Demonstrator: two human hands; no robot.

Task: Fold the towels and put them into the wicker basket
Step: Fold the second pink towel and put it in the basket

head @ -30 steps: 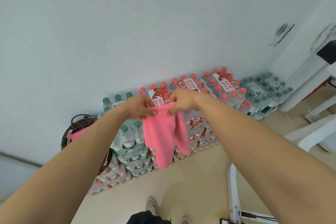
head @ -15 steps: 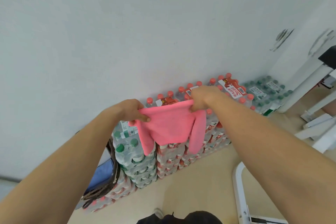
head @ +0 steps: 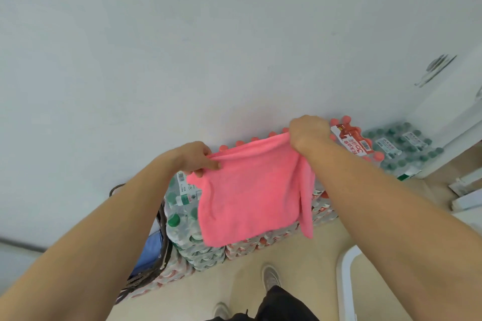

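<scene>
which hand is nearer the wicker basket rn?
Left. The left hand grips one corner of the pink towel up and right of the wicker basket; the right hand grips the other corner, farther right, by the red-capped bottles.

We can read very little here. On the pack of red-capped bottles [head: 377, 156] by the wall stands a red label [head: 352, 141] with large white Chinese characters and a barcode on a white patch. It lies turned away from us, so we cannot read the characters with certainty. On the white label [head: 185, 186] of the green-capped bottles [head: 173, 220], just left of the pink towel [head: 250, 190], we make out one character, 水 (water). The white labels [head: 388, 144] on the green-capped packs [head: 407, 150] at far right carry dark print, too small to read.
</scene>
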